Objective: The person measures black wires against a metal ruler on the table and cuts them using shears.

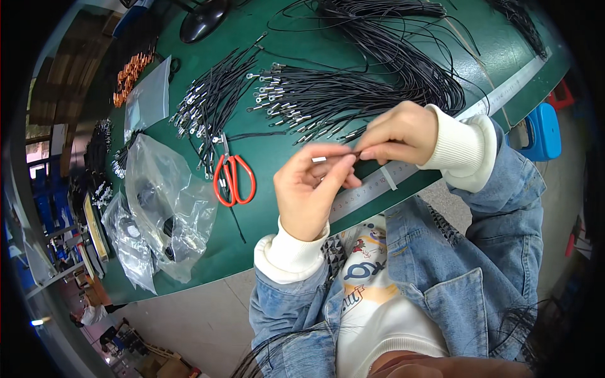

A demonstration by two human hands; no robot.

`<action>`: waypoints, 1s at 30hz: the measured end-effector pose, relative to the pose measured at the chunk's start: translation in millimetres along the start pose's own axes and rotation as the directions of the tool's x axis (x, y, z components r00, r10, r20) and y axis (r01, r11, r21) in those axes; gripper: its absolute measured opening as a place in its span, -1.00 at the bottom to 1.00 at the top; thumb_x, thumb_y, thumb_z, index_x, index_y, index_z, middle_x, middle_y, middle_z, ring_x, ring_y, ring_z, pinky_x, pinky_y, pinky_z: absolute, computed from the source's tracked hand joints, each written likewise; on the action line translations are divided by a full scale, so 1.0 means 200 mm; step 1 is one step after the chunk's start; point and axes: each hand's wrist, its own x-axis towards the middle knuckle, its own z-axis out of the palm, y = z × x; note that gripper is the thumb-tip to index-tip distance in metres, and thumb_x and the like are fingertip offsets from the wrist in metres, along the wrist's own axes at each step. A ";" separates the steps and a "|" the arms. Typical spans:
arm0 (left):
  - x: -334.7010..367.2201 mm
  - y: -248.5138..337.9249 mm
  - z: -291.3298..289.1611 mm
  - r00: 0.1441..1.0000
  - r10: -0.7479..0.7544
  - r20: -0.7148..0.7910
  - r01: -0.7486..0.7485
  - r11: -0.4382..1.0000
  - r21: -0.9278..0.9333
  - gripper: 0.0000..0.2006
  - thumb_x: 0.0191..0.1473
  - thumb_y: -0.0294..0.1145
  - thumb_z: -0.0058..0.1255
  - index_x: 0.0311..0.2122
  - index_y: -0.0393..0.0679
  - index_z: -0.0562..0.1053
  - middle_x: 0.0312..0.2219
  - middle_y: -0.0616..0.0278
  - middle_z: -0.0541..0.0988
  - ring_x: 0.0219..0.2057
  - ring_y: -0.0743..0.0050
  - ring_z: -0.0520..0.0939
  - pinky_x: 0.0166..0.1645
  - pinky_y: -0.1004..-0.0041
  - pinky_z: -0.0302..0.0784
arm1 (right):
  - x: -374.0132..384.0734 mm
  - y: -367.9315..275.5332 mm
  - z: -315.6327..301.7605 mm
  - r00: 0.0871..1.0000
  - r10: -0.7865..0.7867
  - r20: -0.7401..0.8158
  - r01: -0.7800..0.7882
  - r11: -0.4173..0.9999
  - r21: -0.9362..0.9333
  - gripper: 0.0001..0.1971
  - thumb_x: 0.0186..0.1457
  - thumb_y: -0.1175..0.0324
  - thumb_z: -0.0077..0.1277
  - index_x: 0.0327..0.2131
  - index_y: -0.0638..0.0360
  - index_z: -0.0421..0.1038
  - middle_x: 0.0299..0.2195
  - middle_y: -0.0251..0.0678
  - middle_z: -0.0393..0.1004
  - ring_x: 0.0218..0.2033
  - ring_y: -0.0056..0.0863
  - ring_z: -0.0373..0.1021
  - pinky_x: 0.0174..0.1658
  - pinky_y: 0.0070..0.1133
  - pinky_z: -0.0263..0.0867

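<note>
My left hand (313, 195) and my right hand (400, 135) meet over the front edge of the table, fingertips pinched together on a thin black cable. Only a short dark bit of it shows between them. A small silver-white piece (319, 159) sticks out by the left fingers; whether it belongs to this cable is unclear. Just beyond the hands lies a large bundle of black cables (328, 94) with metal ring terminals. Left of it rests a second, shorter pile of cables (214, 94). Red-handled scissors (234, 179) lie left of my left hand, closed and pointing away.
A ruler strip (504, 93) runs along the front edge of the green table (252, 233). Clear plastic bags (170, 214) lie at left, near a flat plastic bag (148, 97) and copper-coloured parts (131, 77). A blue stool (543, 132) stands at right. A black rounded base (203, 22) sits at the back.
</note>
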 end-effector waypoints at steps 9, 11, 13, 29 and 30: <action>-0.12 0.02 -0.12 1.000 0.028 -0.011 -0.028 0.999 0.017 -0.91 -0.04 -0.73 0.01 -0.35 -0.41 0.42 -0.51 0.10 0.52 -0.57 0.44 0.58 -0.44 0.54 0.51 | -0.13 0.05 -0.06 0.994 0.100 0.034 -0.093 0.981 -0.173 -0.74 0.07 0.24 0.00 -0.45 0.29 0.44 -0.62 -0.14 0.39 -0.59 -0.26 0.37 -0.50 -0.47 0.26; -0.13 0.02 -0.16 0.995 0.082 -0.051 -0.078 0.994 0.072 -0.91 -0.04 -0.74 -0.01 -0.36 -0.40 0.42 -0.53 0.10 0.49 -0.60 0.41 0.57 -0.48 0.54 0.50 | -0.14 0.05 -0.10 0.975 0.221 0.027 -0.211 0.956 -0.203 -0.74 0.05 0.23 0.03 -0.47 0.28 0.42 -0.66 -0.18 0.34 -0.64 -0.30 0.31 -0.54 -0.50 0.22; -0.16 0.05 -0.19 0.987 0.121 -0.102 -0.114 0.991 0.074 -0.92 -0.04 -0.74 -0.02 -0.37 -0.39 0.41 -0.54 0.10 0.48 -0.61 0.41 0.56 -0.49 0.55 0.49 | -0.14 0.06 -0.11 0.961 0.272 0.043 -0.257 0.941 -0.223 -0.73 0.04 0.22 0.04 -0.48 0.29 0.41 -0.67 -0.19 0.33 -0.66 -0.31 0.29 -0.55 -0.51 0.20; -0.36 -0.10 -0.22 0.989 -0.150 -0.005 0.150 0.989 0.005 -0.92 0.02 -0.69 -0.02 -0.33 -0.37 0.39 -0.50 0.16 0.50 -0.50 0.47 0.58 -0.42 0.55 0.52 | -0.11 -0.16 0.24 0.998 0.012 0.056 0.009 0.936 -0.353 -0.79 -0.13 0.36 0.10 -0.35 0.15 0.40 -0.52 -0.35 0.43 -0.54 -0.36 0.42 -0.47 -0.50 0.35; -0.37 -0.11 -0.23 0.988 -0.153 -0.010 0.154 0.986 0.061 -0.92 0.00 -0.68 0.00 -0.34 -0.36 0.40 -0.50 0.17 0.50 -0.50 0.50 0.57 -0.43 0.56 0.51 | -0.11 -0.15 0.27 0.996 0.032 0.086 0.010 0.893 -0.450 -0.79 -0.16 0.38 0.12 -0.37 0.14 0.41 -0.53 -0.38 0.41 -0.56 -0.39 0.40 -0.50 -0.52 0.34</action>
